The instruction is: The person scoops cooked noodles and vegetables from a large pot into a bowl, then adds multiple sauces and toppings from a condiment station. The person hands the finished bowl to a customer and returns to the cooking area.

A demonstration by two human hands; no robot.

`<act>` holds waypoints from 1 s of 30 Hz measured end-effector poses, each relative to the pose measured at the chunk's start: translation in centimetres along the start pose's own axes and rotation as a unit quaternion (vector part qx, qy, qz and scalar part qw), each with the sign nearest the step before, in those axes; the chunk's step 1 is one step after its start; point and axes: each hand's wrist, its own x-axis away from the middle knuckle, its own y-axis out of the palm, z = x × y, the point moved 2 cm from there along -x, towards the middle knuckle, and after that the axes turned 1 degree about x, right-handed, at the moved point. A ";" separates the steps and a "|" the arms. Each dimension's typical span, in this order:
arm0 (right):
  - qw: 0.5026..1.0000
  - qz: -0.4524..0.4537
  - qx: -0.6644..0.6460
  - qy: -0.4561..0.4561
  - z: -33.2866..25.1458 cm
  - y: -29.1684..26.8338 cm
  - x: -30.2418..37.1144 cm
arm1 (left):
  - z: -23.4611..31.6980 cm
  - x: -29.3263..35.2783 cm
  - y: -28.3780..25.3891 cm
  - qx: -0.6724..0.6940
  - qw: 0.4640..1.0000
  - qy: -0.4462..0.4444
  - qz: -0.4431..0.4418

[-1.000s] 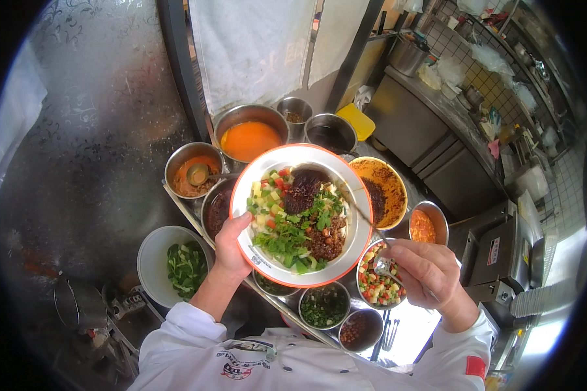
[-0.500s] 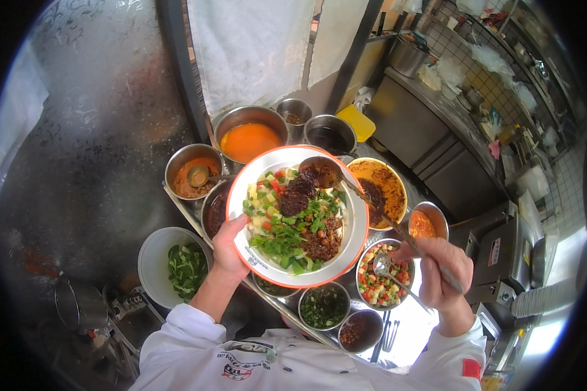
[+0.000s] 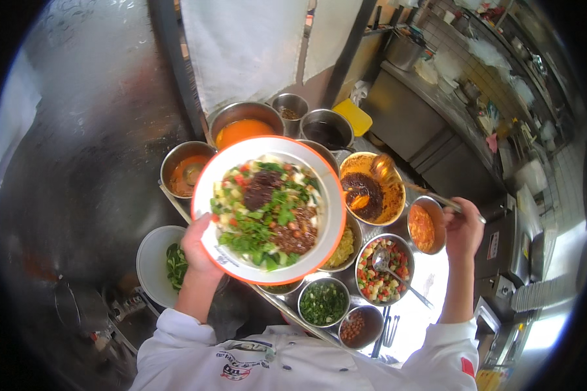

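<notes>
Loaded bowl in your left, ladle in your right

Bowl first: your left hand [image 3: 199, 251] is spread under the near-left edge of a wide white bowl with an orange rim [image 3: 269, 210], palm below, thumb hooked over the lip. It is piled with chopped greens, diced vegetables and two dark mounds of sauce, so judge it heavy and top-loaded. The glazed wall looks smooth and probably slick, and a one-sided hold lets it tip away from you. Keep your fingers wide beneath it and keep it level.

Just beyond the bowl's left edge sits a steel pot of reddish sauce [image 3: 186, 171], and below your left wrist a white dish of green leaves [image 3: 158, 264].

Right of the bowl, a yellowish bowl of dark oily paste [image 3: 372, 189] holds the round cup of a metal ladle [image 3: 383, 167]. Its thin, stiff handle runs down to your right hand [image 3: 463, 228], which is closed around the handle's end. Judge it light, but greasy; grip it firmly.

Under that hand stand a small steel cup of orange sauce [image 3: 422, 226] and a steel bowl of diced vegetables with a spoon [image 3: 385, 268], both hard, rigid and shiny.
</notes>
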 end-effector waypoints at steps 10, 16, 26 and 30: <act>0.744 0.038 0.633 -0.211 3.1 -0.7 -3.9 | 5.6 1.5 -2.2 -0.024 0.991 0.113 0.069; 0.867 -0.153 0.471 -0.057 7.4 7.4 -2.1 | 6.4 1.2 -3.8 -0.017 0.986 0.130 0.098; 0.936 -0.259 0.175 0.159 13.8 18.1 -2.1 | 5.9 0.4 -3.9 -0.006 0.980 0.135 0.144; 0.955 -0.209 0.146 0.152 12.4 16.9 -1.4 | 6.1 0.0 -4.2 -0.005 0.980 0.142 0.138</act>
